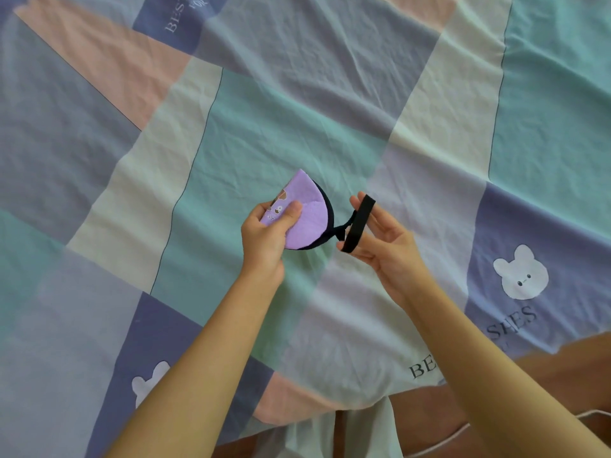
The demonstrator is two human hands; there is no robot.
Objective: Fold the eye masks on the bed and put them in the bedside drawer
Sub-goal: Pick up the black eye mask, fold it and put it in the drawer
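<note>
Our left hand (264,238) pinches the folded mask (305,214); right hand (380,239), fingers straight, stretches its strap (358,224), which could snap back.

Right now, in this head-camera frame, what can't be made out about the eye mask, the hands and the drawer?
- Bedside drawer: not in the head view at all; no furniture shows.
- Eye mask: its print is partly covered by the left hand, and the fold hides the other half.
- Black strap: where it runs behind the right hand fingers is hidden.
- Other eye masks: none visible; the frame edges cut off the bedsheet.
</note>
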